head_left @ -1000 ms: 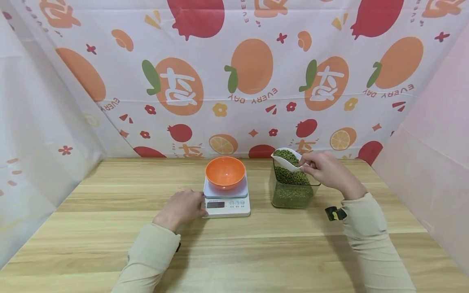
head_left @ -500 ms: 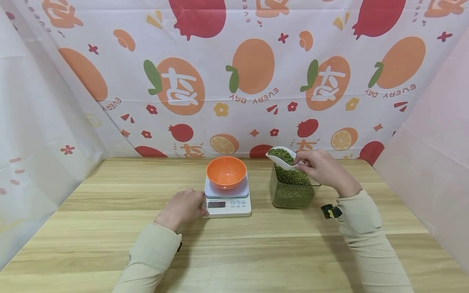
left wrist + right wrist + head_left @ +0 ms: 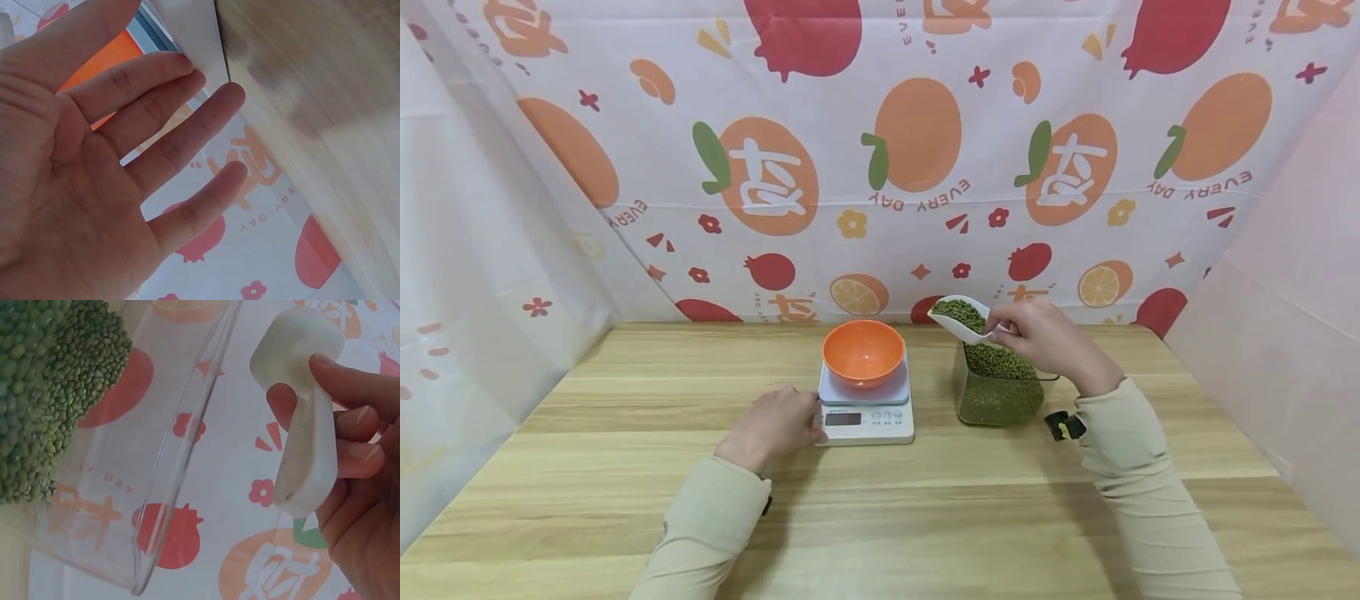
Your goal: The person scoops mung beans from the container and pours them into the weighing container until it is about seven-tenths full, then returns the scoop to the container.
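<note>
My right hand (image 3: 1037, 342) grips the handle of a white scoop (image 3: 312, 462), pinched between thumb and fingers in the right wrist view. Green mung beans (image 3: 961, 312) fill the scoop, which hangs tilted above the left rim of a clear container (image 3: 968, 408) holding many more beans. My left hand (image 3: 771, 427) rests on the table at the left side of a white kitchen scale (image 3: 887, 434), fingertips at its edge. In the left wrist view its fingers (image 3: 181, 156) are spread and nearly straight. On the scale's platform sits an orange bowl (image 3: 863, 354) with no beans visible inside.
The scale's small display (image 3: 843, 419) shows reddish digits, too small to read. A fruit-printed curtain (image 3: 812, 242) stands right behind the wooden table (image 3: 880, 525), and pale curtains close off both sides. Between scale and container lies a narrow strip of tabletop.
My right hand has carried the loaded scoop leftward and slightly up, from over the container toward the bowl. The left hand, scale and bowl stay in place.
</note>
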Action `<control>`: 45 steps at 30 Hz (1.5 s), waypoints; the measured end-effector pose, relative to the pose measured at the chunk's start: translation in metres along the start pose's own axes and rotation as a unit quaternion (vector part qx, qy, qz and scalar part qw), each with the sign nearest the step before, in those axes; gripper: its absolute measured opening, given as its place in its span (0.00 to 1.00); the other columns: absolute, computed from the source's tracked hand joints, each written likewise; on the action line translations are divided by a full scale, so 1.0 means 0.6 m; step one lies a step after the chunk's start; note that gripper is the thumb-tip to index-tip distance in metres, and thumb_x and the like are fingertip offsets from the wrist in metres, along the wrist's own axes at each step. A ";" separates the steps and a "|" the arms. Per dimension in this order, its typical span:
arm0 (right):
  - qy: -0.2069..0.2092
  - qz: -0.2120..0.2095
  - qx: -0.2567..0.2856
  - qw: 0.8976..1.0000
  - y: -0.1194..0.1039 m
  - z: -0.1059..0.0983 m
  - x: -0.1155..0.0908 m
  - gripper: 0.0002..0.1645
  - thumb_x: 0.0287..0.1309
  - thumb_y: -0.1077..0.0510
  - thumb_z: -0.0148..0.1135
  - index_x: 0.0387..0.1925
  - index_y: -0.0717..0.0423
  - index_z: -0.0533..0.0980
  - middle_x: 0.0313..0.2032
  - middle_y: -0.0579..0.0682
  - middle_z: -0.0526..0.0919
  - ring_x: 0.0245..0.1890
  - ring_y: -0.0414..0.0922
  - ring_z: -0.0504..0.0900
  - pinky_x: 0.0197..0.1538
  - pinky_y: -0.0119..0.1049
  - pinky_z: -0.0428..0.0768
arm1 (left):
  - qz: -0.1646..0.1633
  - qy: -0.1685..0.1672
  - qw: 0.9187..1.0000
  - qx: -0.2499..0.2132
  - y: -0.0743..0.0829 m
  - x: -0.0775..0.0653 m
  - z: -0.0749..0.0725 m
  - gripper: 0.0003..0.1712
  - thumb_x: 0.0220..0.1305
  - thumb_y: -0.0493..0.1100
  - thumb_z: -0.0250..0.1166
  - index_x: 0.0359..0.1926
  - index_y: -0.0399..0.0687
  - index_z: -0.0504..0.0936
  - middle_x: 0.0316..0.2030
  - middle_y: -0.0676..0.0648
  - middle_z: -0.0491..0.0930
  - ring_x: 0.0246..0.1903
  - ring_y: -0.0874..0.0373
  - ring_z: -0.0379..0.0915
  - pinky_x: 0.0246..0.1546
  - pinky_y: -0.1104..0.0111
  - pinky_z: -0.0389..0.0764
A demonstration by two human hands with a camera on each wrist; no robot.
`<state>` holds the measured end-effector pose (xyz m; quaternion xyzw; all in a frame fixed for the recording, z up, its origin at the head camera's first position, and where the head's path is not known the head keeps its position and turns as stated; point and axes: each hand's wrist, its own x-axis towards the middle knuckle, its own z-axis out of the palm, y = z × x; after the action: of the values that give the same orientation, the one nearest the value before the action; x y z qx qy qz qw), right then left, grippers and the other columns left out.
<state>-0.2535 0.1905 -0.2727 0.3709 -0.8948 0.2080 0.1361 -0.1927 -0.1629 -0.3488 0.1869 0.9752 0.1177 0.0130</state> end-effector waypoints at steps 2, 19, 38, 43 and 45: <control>0.002 -0.005 -0.001 1.000 0.000 0.001 0.001 0.07 0.60 0.71 0.68 0.30 0.58 0.82 0.27 0.46 0.82 0.26 0.42 0.76 0.32 0.40 0.75 | 0.002 0.001 1.000 0.001 0.000 0.000 0.000 0.16 0.51 0.41 0.81 0.37 0.37 0.87 0.24 0.50 0.78 0.22 0.57 0.65 0.27 0.66 0.68; -0.007 -0.016 0.001 1.000 -0.014 0.003 0.028 0.05 0.61 0.68 0.68 0.31 0.56 0.83 0.24 0.46 0.81 0.22 0.40 0.71 0.28 0.37 0.69 | 0.007 0.005 1.000 0.005 0.000 0.000 0.002 0.15 0.51 0.42 0.81 0.36 0.38 0.87 0.26 0.50 0.80 0.23 0.57 0.65 0.27 0.65 0.69; -0.014 -0.040 -0.008 0.999 -0.029 0.025 0.047 0.08 0.61 0.69 0.67 0.33 0.54 0.85 0.29 0.48 0.86 0.27 0.43 0.75 0.35 0.41 0.73 | 0.011 0.011 1.000 0.010 -0.001 -0.003 0.000 0.17 0.51 0.42 0.81 0.37 0.37 0.86 0.25 0.50 0.79 0.23 0.57 0.65 0.27 0.65 0.70; -0.016 -0.070 -0.017 0.997 -0.033 0.039 0.055 0.06 0.59 0.69 0.68 0.32 0.57 0.85 0.28 0.47 0.86 0.22 0.40 0.73 0.28 0.36 0.72 | 0.018 0.017 1.000 0.008 -0.002 -0.003 0.003 0.14 0.51 0.41 0.81 0.34 0.39 0.86 0.25 0.51 0.79 0.23 0.58 0.66 0.28 0.65 0.71; -0.014 -0.072 -0.023 0.997 -0.035 0.042 0.055 0.05 0.58 0.69 0.70 0.32 0.56 0.85 0.29 0.47 0.87 0.22 0.40 0.73 0.27 0.36 0.71 | 0.020 0.018 1.000 0.009 -0.003 -0.003 0.003 0.13 0.51 0.41 0.80 0.33 0.40 0.85 0.24 0.51 0.77 0.23 0.58 0.66 0.27 0.64 0.71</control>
<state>-0.2635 0.1452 -0.2759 0.4343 -0.8721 0.1720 0.1461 -0.1916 -0.1645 -0.3510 0.2040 0.9724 0.1125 -0.0088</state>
